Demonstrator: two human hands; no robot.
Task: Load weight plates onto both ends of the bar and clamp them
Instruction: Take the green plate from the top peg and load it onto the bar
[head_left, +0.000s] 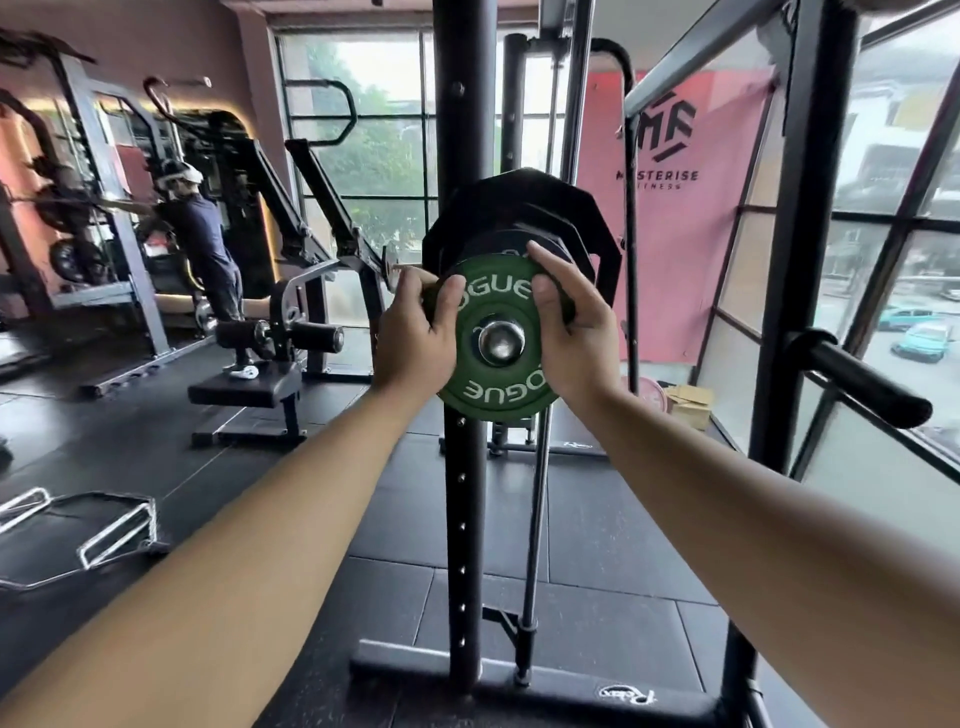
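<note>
Green plate (493, 397) is threaded on the bar end (501, 340), just in front of the black plates (524, 208). Left hand (415, 332) and right hand (571, 332) grasp its rim on opposite sides, fingers curled. Advised: push squarely and evenly until it seats flush; no clamp is visible.

Matt green rubber plate (498, 374) — polished chrome bar end (500, 340), matt black steel upright (464, 467)

White lettering on green round rubber weight plate (498, 387) partly covered by left hand (415, 335), right hand (571, 332). Behind that plate: black faceted plate (519, 200) mostly hidden; chrome steel bar (500, 340) hidden except 1 end.
</note>
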